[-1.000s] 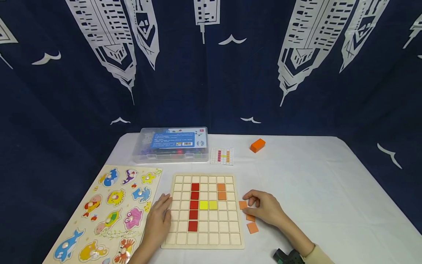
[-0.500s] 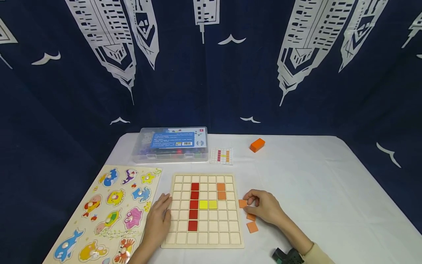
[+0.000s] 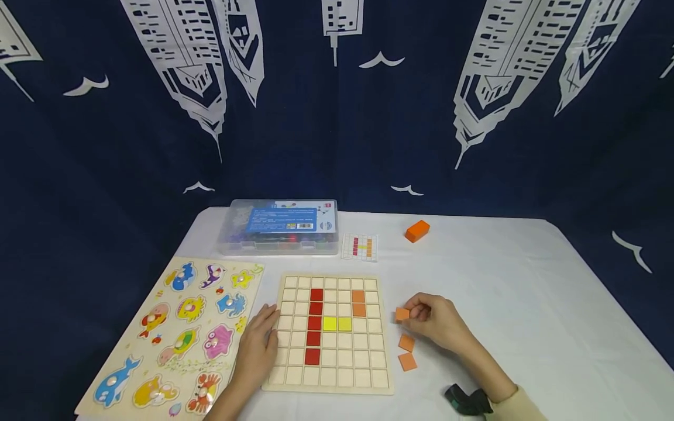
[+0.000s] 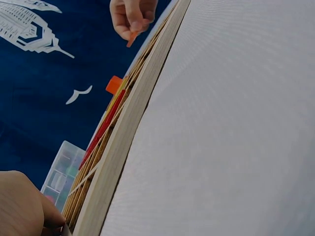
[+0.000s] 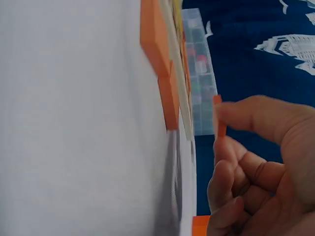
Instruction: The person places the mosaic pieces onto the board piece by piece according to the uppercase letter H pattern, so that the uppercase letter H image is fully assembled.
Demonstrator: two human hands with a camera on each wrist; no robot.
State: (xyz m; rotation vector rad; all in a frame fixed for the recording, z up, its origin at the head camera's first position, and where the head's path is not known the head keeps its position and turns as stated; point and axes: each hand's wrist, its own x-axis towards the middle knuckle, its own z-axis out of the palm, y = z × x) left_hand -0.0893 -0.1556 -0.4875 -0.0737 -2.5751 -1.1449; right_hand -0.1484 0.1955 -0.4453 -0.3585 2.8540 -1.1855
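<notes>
My right hand (image 3: 439, 323) pinches an orange square tile (image 3: 402, 314) between thumb and fingertips, just right of the wooden grid board (image 3: 363, 378). In the right wrist view, the pinched tile (image 5: 222, 118) stands edge-on, raised off the cloth. Against the board's left edge rests my left hand (image 3: 257, 346), its fingers lying along the rim. A column of red tiles (image 3: 314, 323) fills part of the grid, with two yellow tiles (image 3: 330, 323) beside it. Two orange tiles (image 3: 358, 296) sit in the upper right cells. Two loose orange tiles (image 3: 406, 342) lie right of the board.
An animal peg puzzle (image 3: 131, 342) lies on the left. Behind the board are a clear plastic box (image 3: 281, 240), a small pattern card (image 3: 360, 248) and an orange block (image 3: 418, 231). A black device (image 3: 467, 401) sits by my right wrist.
My right hand has lifted the orange tile slightly up and away from the loose tiles, which now show more fully. The head view has shifted a little; my left hand stays at the board.
</notes>
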